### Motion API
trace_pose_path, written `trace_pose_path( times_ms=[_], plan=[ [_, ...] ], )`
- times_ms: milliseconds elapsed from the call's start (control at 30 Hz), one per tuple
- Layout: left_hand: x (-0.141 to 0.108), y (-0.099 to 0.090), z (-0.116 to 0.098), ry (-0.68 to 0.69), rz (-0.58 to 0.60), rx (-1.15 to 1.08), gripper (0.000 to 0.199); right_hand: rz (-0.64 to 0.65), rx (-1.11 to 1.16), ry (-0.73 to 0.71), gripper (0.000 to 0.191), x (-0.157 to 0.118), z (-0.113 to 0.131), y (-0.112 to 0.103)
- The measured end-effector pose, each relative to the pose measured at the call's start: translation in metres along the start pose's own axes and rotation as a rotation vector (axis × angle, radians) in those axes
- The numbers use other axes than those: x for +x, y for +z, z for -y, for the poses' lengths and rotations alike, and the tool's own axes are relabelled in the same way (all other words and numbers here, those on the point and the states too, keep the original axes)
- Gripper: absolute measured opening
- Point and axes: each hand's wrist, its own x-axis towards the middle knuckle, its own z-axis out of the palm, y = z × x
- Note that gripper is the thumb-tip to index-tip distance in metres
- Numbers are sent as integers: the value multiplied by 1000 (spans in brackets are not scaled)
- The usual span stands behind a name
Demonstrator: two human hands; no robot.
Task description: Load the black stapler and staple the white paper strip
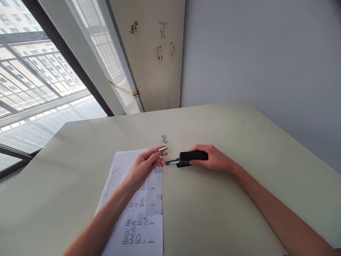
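Note:
Between the fingertips of my left hand (146, 165) is a short strip of staples (163, 149). My right hand (213, 156) is wrapped round a black stapler (193, 155), which lies on its side or low over the table, pointing left. From the stapler's front sticks out a metal tray (172, 162), its end close to my left fingers; whether they touch it I cannot tell. Two more staple strips (164, 139) lie on the table just beyond my left hand. Below my left hand and forearm lie printed paper sheets (149, 220), partly covered by the arm.
The pale table (239, 209) reaches back to a grey wall (261, 53) on the right and a stained cream panel (160, 71) behind. At the left stands a dark-framed window (66, 57), with a railing and buildings outside.

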Motion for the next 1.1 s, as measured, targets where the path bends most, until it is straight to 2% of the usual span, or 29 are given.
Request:
trace_pose_path(
  times_ms=[333,433,567,667,900,1100],
  plan=[
    [-1,7,1,91,-95,120,48,-2,-21,14,42,-1,-2,0],
    [-5,8,1,193,-75,313,40,-3,-35,16,42,-1,0,0],
    [-7,5,1,435,-94,715,30,-3,-40,21,42,-1,1,-1],
    [-8,2,0,547,-49,872,28,6,-31,27,45,-1,0,-1],
    [-8,-1,1,745,135,984,25,3,-23,29,41,-1,0,-1],
    [-5,-2,8,773,142,1013,25,0,-20,30,41,-2,4,-2]
  ],
)
